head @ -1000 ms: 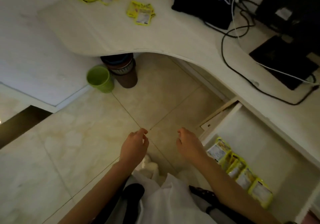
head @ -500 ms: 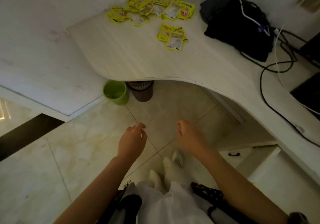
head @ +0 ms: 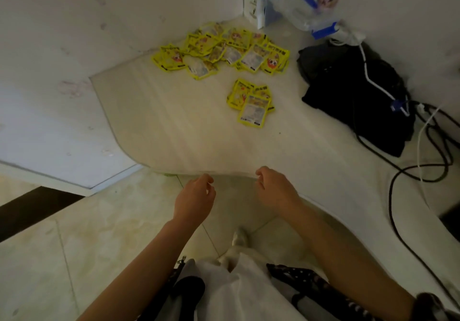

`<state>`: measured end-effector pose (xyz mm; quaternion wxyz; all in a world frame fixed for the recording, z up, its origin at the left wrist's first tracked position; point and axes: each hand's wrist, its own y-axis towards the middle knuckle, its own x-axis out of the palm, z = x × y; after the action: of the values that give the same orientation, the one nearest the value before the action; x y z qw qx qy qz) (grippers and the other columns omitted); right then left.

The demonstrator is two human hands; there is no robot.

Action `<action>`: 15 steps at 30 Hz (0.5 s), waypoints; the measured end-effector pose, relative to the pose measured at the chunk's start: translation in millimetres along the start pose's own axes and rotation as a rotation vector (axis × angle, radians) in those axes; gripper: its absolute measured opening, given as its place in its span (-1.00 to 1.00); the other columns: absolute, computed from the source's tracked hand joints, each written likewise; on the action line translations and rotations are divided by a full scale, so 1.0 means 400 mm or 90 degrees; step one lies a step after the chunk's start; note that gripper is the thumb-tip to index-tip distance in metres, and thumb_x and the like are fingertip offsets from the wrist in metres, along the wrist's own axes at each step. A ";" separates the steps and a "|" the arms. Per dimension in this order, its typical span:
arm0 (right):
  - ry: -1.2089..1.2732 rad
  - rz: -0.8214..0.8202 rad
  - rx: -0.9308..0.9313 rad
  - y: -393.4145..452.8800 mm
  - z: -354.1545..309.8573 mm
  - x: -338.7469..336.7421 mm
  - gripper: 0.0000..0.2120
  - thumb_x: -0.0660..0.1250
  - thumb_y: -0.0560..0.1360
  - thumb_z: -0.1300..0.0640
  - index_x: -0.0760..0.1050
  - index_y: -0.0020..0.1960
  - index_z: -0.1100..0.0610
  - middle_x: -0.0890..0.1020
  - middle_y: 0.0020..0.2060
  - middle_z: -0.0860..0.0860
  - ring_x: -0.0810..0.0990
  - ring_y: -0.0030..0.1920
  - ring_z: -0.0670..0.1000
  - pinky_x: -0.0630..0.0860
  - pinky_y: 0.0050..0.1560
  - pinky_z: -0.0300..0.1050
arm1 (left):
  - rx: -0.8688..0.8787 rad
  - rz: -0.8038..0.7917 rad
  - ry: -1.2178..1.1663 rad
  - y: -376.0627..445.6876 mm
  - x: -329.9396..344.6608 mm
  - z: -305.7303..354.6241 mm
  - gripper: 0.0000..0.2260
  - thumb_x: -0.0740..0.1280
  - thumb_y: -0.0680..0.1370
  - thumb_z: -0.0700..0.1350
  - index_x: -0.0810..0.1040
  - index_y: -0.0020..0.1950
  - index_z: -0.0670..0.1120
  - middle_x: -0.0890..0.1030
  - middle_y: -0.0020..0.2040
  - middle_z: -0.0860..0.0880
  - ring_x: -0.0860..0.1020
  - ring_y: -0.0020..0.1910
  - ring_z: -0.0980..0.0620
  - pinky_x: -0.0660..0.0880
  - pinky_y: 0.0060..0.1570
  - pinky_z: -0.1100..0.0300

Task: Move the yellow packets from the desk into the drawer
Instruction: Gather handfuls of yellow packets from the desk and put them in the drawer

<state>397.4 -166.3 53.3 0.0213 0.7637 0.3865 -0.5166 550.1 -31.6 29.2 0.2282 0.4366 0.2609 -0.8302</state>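
Lying crinkled, glossy yellow packets litter the pale curved-edged desk.

Both bare forearms reach up from the bottom of the frame toward its centre, side by side and a little apart. The left hand hangs with fingers loosely curled, thumb near the fingertips, holding nothing. The right hand sits slightly higher in the frame, its fingers likewise loosely curled and empty.
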 end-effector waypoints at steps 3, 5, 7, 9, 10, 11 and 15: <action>0.014 -0.006 0.012 0.080 0.008 -0.055 -0.68 0.14 0.59 0.08 0.38 0.31 0.13 0.55 0.17 0.09 0.52 0.15 0.10 0.51 0.14 0.05 | 0.000 -0.005 -0.013 0.085 -0.013 0.042 -0.81 0.21 0.58 -0.08 0.50 0.16 -0.04 0.61 0.00 0.01 0.56 -0.03 0.02 0.54 -0.05 0.08; 0.031 -0.005 0.026 0.130 0.008 -0.082 -0.67 0.14 0.59 0.07 0.37 0.32 0.13 0.54 0.18 0.07 0.52 0.15 0.09 0.51 0.13 0.05 | 0.009 -0.010 -0.020 0.146 -0.023 0.062 -0.81 0.21 0.58 -0.08 0.51 0.16 -0.05 0.62 -0.02 0.01 0.57 -0.03 0.01 0.54 -0.06 0.07; 0.042 -0.002 0.036 0.178 0.006 -0.105 -0.67 0.14 0.59 0.07 0.37 0.32 0.13 0.54 0.18 0.07 0.52 0.15 0.09 0.51 0.14 0.04 | 0.013 -0.009 -0.025 0.209 -0.032 0.078 -0.80 0.21 0.57 -0.09 0.51 0.16 -0.05 0.62 -0.03 0.01 0.57 -0.02 0.00 0.52 -0.07 0.08; 0.055 0.006 0.049 0.227 0.003 -0.125 -0.68 0.15 0.59 0.08 0.38 0.32 0.13 0.55 0.18 0.06 0.53 0.14 0.08 0.51 0.12 0.04 | 0.014 -0.013 -0.024 0.275 -0.041 0.092 -0.80 0.21 0.57 -0.09 0.51 0.16 -0.05 0.61 -0.03 0.01 0.56 0.00 0.00 0.47 -0.10 0.13; 0.059 0.010 0.057 0.254 0.001 -0.134 -0.68 0.15 0.59 0.08 0.38 0.32 0.13 0.55 0.18 0.07 0.53 0.14 0.08 0.51 0.12 0.04 | 0.017 -0.018 -0.023 0.310 -0.046 0.098 -0.80 0.21 0.57 -0.10 0.51 0.16 -0.05 0.61 -0.03 0.00 0.56 0.01 -0.01 0.44 -0.11 0.15; 0.062 0.013 0.067 0.280 0.000 -0.142 -0.68 0.15 0.59 0.08 0.38 0.31 0.14 0.55 0.18 0.07 0.53 0.14 0.09 0.51 0.11 0.04 | 0.020 -0.025 -0.023 0.345 -0.050 0.104 -0.79 0.21 0.57 -0.10 0.51 0.17 -0.06 0.61 -0.03 0.00 0.56 0.02 -0.02 0.44 -0.11 0.15; 0.089 0.022 0.117 0.385 -0.007 -0.160 -0.67 0.16 0.58 0.09 0.39 0.31 0.17 0.54 0.19 0.12 0.52 0.16 0.13 0.50 0.13 0.04 | 0.027 -0.051 -0.023 0.494 -0.062 0.122 -0.79 0.22 0.56 -0.11 0.52 0.17 -0.06 0.62 0.02 -0.04 0.55 0.07 -0.07 0.50 -0.01 0.06</action>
<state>483.2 -309.2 49.7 -0.0667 0.8032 0.3248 -0.4949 653.4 -208.9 27.5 0.1899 0.4154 0.2560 -0.8519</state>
